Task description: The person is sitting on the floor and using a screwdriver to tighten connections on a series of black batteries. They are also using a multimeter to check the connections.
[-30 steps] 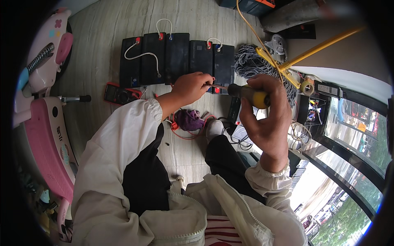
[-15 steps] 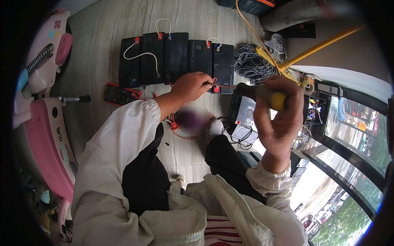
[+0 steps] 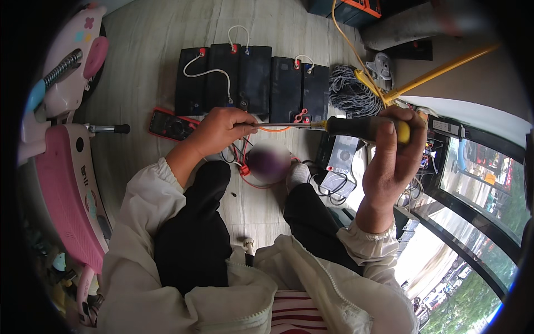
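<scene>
The right hand (image 3: 386, 161) is wrapping its fingers and thumb firmly around the black-and-yellow handle of a screwdriver (image 3: 356, 128), whose shaft is pointing leftward, level, in front of the body. The left hand (image 3: 221, 131) is closing its thumb and fingertips at the far end of that shaft; whether it is also pinching the orange wire (image 3: 278, 130) curving just below, one cannot tell. Beyond the hands, five black batteries (image 3: 256, 78) are standing in a row on the floor (image 3: 256, 206), with white cables looping over some of their terminals. A red-edged multimeter (image 3: 169, 125) is lying near the left hand, and a blurred purple bundle (image 3: 268, 164) is resting below the shaft. Farther out, a grey mop head (image 3: 350, 92) is lying beside the batteries, and a pink-and-white scooter (image 3: 64, 189) is standing at far left
</scene>
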`<state>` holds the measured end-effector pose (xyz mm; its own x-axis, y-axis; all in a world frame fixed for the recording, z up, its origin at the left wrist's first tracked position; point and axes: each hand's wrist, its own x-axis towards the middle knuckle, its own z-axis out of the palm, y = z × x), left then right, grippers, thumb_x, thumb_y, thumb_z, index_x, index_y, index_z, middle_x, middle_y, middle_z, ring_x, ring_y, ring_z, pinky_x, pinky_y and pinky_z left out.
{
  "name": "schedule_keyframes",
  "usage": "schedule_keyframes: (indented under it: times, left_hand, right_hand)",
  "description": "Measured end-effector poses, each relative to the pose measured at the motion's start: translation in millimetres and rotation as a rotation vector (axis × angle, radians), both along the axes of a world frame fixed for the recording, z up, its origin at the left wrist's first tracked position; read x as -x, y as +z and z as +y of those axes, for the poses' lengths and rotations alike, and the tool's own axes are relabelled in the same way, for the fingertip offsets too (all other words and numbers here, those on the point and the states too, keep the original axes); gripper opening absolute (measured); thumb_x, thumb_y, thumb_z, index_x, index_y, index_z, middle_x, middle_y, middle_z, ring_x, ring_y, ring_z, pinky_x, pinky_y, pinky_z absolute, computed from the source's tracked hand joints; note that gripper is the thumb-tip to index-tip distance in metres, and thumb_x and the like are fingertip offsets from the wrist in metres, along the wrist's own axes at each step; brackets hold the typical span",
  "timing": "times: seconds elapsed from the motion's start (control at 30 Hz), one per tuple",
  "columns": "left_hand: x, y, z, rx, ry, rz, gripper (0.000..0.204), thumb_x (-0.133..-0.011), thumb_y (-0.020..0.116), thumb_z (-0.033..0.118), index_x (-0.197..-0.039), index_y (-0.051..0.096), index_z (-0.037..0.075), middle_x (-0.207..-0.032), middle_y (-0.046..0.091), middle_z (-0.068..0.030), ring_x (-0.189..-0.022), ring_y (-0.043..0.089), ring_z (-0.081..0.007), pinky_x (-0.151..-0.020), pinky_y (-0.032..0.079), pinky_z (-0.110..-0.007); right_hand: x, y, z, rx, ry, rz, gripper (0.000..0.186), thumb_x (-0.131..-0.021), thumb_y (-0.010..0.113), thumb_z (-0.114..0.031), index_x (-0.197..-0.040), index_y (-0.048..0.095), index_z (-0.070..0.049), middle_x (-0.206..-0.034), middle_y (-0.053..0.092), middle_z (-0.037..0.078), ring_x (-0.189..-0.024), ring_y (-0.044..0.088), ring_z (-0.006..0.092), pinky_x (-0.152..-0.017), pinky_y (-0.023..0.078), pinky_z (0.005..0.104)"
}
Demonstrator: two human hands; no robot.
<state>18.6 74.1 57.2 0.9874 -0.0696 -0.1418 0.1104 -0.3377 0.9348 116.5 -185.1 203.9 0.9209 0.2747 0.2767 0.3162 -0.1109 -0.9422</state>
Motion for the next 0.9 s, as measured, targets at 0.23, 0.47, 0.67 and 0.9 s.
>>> schedule_keyframes:
  times: [0.23,0.47,0.67,0.9]
  left_hand:
    - [-12.6,14.0,-1.1,0.008,-0.051,0.03,0.017,-0.091,0.073,0.01,-0.103,0.074,-0.003,-0.083,0.073,-0.0119,-0.069,0.069,-0.0149,-0.064,0.054,-0.03]
    - [-16.9,18.1,-5.4,0.189,-0.011,0.192,0.016,-0.094,0.068,0.007,-0.103,0.073,-0.005,-0.082,0.073,-0.0102,-0.071,0.068,-0.0135,-0.067,0.055,-0.029]
    - [-25.5,35.1,-8.9,0.308,-0.057,0.3,0.017,-0.098,0.065,0.008,-0.105,0.071,-0.006,-0.082,0.071,-0.0078,-0.074,0.068,-0.013,-0.069,0.056,-0.028]
    - [-16.9,8.2,9.4,0.085,0.049,0.314,0.017,-0.1,0.061,0.009,-0.106,0.069,-0.005,-0.085,0.071,-0.0075,-0.075,0.068,-0.0124,-0.071,0.057,-0.028]
  right_hand:
    - [0.1,11.0,-0.3,0.108,-0.122,-0.135,0.023,-0.104,0.056,-0.012,-0.122,0.049,0.002,-0.107,0.06,0.009,-0.091,0.055,0.0113,-0.088,0.046,0.0245]
    - [-4.7,8.4,-13.3,0.065,-0.184,-0.082,0.02,-0.105,0.055,-0.011,-0.12,0.051,0.001,-0.104,0.062,0.009,-0.089,0.055,0.0109,-0.086,0.046,0.0238]
    - [-10.8,8.8,-31.1,0.028,-0.356,0.08,0.017,-0.105,0.054,-0.013,-0.114,0.056,0.001,-0.101,0.064,0.006,-0.087,0.057,0.0104,-0.082,0.047,0.0225]
    - [-46.7,-12.9,-131.9,0.735,-0.677,-0.434,0.024,-0.096,0.067,-0.015,-0.118,0.063,-0.006,-0.107,0.067,0.009,-0.094,0.068,0.0213,-0.076,0.058,0.0297]
